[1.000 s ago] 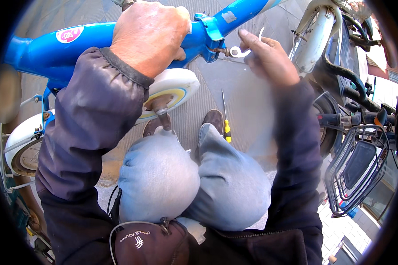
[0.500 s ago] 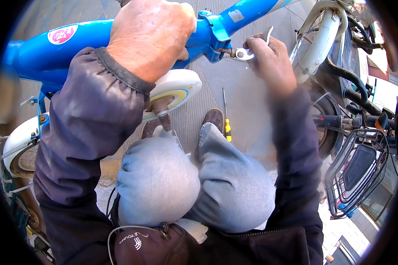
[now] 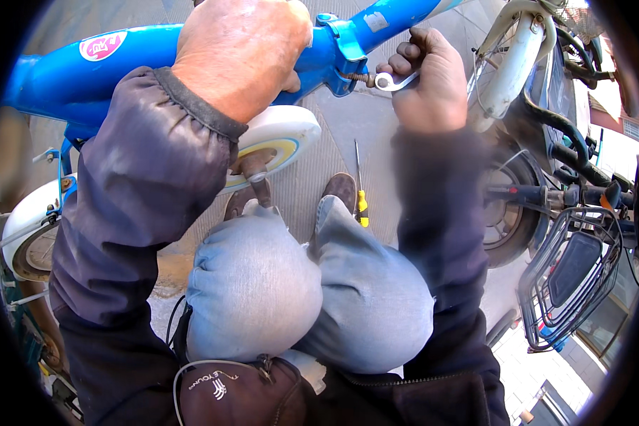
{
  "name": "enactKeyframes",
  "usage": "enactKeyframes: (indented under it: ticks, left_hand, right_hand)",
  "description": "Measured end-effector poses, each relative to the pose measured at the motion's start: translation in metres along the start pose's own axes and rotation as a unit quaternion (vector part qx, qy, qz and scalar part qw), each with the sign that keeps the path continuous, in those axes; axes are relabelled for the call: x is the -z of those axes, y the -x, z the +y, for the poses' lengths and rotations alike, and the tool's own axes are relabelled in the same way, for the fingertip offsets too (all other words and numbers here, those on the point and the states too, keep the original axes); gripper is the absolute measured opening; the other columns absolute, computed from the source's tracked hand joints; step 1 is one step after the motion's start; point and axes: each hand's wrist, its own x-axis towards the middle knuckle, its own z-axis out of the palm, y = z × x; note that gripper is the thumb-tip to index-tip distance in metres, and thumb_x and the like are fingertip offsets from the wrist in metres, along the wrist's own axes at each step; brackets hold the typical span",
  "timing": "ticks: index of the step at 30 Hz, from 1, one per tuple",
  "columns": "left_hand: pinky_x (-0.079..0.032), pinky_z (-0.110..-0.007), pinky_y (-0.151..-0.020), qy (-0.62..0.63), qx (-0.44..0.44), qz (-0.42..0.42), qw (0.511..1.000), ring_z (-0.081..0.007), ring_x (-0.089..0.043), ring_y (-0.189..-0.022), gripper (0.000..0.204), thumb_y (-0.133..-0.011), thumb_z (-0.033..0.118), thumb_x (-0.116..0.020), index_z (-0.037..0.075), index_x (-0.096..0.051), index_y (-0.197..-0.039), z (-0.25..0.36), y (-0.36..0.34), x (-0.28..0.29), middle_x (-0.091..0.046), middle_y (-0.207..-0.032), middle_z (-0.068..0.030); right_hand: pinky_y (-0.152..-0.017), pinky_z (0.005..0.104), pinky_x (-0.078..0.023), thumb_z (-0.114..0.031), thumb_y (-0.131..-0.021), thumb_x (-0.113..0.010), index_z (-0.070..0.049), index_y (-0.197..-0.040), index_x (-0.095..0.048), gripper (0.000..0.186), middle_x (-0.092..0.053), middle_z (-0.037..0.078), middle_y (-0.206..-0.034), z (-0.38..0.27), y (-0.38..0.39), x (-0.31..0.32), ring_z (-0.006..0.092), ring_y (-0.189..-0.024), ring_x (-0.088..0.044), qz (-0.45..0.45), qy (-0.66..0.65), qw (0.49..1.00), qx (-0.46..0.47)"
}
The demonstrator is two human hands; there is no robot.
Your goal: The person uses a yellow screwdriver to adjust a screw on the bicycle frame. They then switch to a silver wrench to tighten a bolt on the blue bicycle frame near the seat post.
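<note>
My left hand point(image 3: 241, 60) is closed over the blue bicycle frame point(image 3: 145, 74), its back toward me and most fingers hidden behind it. To its right, a blue clamp point(image 3: 348, 44) is fitted around the tube. A threaded bolt point(image 3: 355, 77) sticks out of the clamp's right side and carries a silver quick-release lever point(image 3: 387, 82). My right hand point(image 3: 433, 78) has its fingers curled about that lever, whose tip runs into the palm. Beneath the frame hangs a small white wheel point(image 3: 302, 131) with a yellow ring.
On the paving beyond my right shoe point(image 3: 342, 190) lies a yellow-handled screwdriver point(image 3: 363, 202). Parked close on my right are a white-fendered cycle point(image 3: 511, 71) and another with a black wire rack point(image 3: 547, 291). A white-fendered wheel point(image 3: 23, 227) stands at left.
The lever has swung from pointing upward to pointing right, and my right hand has turned with its fingers curled in. My left hand has barely moved.
</note>
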Motion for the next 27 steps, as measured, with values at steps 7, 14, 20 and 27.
enactKeyframes:
  ticks: [7,14,20,27]
  left_hand:
    - [-0.059,-0.035,-0.062,-0.008,-0.003,0.018,1.000,-0.0297,-0.073,-0.068,0.044,-0.070,0.036,-0.088,0.007,-0.063,-0.092,0.001,0.000,0.000,-0.070,-0.073,-0.0159]
    - [-0.058,-0.037,-0.062,0.001,-0.025,0.023,0.999,-0.0308,-0.072,-0.069,0.044,-0.070,0.036,-0.088,0.007,-0.062,-0.092,-0.001,0.001,0.003,-0.069,-0.074,-0.0154]
    - [-0.058,-0.037,-0.062,-0.003,-0.011,0.021,1.000,-0.0303,-0.072,-0.068,0.044,-0.070,0.037,-0.088,0.008,-0.062,-0.091,-0.001,0.003,0.003,-0.069,-0.073,-0.0147]
    - [-0.058,-0.037,-0.063,0.009,-0.008,0.019,1.000,-0.0305,-0.072,-0.069,0.044,-0.070,0.036,-0.088,0.008,-0.062,-0.091,-0.001,0.002,0.002,-0.069,-0.073,-0.0151]
  right_hand:
    - [-0.048,0.0300,-0.025,-0.016,-0.094,-0.063,-0.014,-0.076,-0.041,0.028,-0.024,-0.005,-0.057,0.010,-0.003,-0.003,0.0109,-0.048,-0.022,0.054,-0.075,0.995,0.036]
    - [-0.049,0.0304,-0.026,-0.016,-0.094,-0.063,-0.014,-0.075,-0.041,0.029,-0.025,-0.005,-0.057,0.016,-0.005,0.001,0.0108,-0.049,-0.023,0.043,-0.093,0.994,0.048]
    - [-0.070,0.0360,-0.045,-0.019,-0.098,-0.059,-0.011,-0.078,-0.043,0.027,-0.039,0.000,-0.064,0.023,0.022,0.025,0.0170,-0.060,-0.046,0.039,-0.163,0.985,0.047]
    - [-0.076,0.0339,-0.057,-0.022,-0.098,-0.066,-0.001,-0.089,-0.063,0.022,-0.065,0.008,-0.082,0.013,0.045,0.053,0.0203,-0.079,-0.067,-0.027,0.077,0.988,0.130]
